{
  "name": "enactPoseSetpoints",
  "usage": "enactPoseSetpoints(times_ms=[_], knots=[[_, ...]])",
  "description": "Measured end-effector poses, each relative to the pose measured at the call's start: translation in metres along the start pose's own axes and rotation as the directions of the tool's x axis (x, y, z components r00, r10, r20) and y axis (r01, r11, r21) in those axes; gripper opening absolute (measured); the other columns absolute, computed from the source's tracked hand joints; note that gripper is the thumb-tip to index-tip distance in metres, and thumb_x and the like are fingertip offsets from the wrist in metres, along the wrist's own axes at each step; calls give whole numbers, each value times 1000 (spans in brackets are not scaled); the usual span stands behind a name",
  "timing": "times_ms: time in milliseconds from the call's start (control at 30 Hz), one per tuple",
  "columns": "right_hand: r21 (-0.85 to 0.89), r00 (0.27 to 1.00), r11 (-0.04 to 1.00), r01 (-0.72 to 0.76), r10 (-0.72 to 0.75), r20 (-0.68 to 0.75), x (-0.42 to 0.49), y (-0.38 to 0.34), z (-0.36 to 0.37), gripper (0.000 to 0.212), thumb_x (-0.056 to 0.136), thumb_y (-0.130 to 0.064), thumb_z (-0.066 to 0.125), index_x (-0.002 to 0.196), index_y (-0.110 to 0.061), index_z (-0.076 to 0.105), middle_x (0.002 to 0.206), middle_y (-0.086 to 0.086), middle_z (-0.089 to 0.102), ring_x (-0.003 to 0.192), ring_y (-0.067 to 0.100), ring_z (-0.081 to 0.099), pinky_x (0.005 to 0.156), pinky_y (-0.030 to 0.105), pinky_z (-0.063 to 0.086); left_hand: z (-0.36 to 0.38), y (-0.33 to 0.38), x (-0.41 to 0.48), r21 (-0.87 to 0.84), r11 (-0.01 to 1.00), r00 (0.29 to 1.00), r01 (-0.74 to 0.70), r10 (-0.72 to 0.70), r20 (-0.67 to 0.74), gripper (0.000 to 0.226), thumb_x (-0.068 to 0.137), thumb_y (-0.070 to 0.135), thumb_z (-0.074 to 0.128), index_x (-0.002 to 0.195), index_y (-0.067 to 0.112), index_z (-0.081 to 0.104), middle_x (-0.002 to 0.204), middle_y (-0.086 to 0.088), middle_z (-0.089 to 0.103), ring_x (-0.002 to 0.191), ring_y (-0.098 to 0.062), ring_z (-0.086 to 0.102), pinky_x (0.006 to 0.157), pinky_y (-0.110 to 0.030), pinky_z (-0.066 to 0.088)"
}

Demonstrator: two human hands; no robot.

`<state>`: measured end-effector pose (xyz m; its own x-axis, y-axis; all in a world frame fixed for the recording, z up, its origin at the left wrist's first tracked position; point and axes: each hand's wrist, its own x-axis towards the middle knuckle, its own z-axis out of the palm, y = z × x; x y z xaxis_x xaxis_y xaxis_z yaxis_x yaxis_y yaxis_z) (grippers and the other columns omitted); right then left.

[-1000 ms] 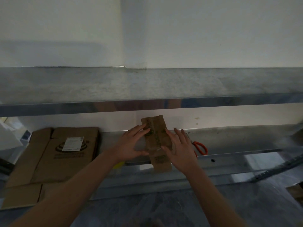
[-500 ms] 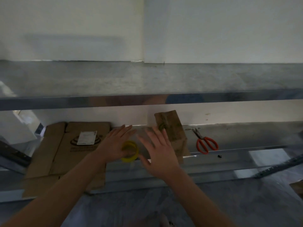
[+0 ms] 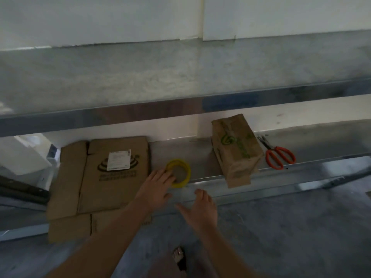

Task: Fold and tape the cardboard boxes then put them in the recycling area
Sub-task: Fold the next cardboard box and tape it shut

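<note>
The flat box (image 3: pixel 112 177) lies left of the tape (image 3: pixel 177 161). The folded box (image 3: pixel 236 149) sits to the tape's right, with scissors (image 3: pixel 280 155) beyond it. The flat box is probably light, stiff across its panels and floppy at the creases, so it is best taken by two opposite edges. The left hand (image 3: pixel 155 185) rests straight fingers on the tape's near rim and grips nothing. The right hand (image 3: pixel 201 209) hovers nearer than the tape, loosely spread and empty. Half a second ago it was up beside the tape and has since drawn back.
</note>
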<state>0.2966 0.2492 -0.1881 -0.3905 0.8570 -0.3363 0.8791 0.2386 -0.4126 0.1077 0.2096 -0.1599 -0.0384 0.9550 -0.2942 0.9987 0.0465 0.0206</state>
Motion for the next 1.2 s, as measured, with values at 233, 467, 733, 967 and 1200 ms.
enactPoseSetpoints(times_ms=[233, 467, 733, 967, 1200], knots=[[102, 995, 993, -67, 74, -64, 7, -12, 5, 24, 95, -42, 52, 112, -25, 48, 115, -5, 57, 104, 18, 59, 76, 33, 50, 6, -6, 9, -19, 999, 987, -45, 41, -153, 40, 97, 24, 48, 137, 22, 49, 145, 1, 45, 145, -23, 23, 119, -39, 11], [85, 986, 996, 33, -18, -165, 7, 5, -12, 10, 97, -32, 50, 96, -23, 54, 96, -4, 60, 89, 19, 62, 65, 31, 47, 9, -1, 12, -57, 998, 984, 5, -15, -176, 34, 101, 28, 40, 133, 22, 49, 143, 0, 45, 146, -20, 18, 119, -35, 8], [158, 968, 967, 199, -168, -189, 1, 12, -34, 16, 94, -30, 56, 80, -23, 51, 84, -4, 62, 78, 20, 61, 65, 36, 50, -11, 4, 4, -106, 993, 964, -48, 18, -267, 20, 86, 20, 67, 104, 11, 68, 112, -11, 67, 117, -29, 57, 108, -43, 36], [408, 967, 881, 242, -185, -174, 3, 21, -59, 16, 87, -13, 60, 75, -20, 52, 79, -8, 59, 73, 13, 57, 66, 33, 50, -32, 21, -8, -302, 952, 958, -59, -30, -284, 25, 95, 28, 57, 114, 13, 63, 116, -8, 64, 108, -24, 56, 96, -31, 37], [571, 926, 731, 375, -268, -264, -12, 25, -110, 35, 81, -9, 73, 66, -30, 49, 65, -18, 61, 65, 0, 59, 59, 10, 44, -88, 53, -52, -529, 848, 939, -46, -144, -311, 38, 96, 50, 40, 129, 32, 49, 111, 22, 46, 103, 8, 36, 89, -2, 26]])
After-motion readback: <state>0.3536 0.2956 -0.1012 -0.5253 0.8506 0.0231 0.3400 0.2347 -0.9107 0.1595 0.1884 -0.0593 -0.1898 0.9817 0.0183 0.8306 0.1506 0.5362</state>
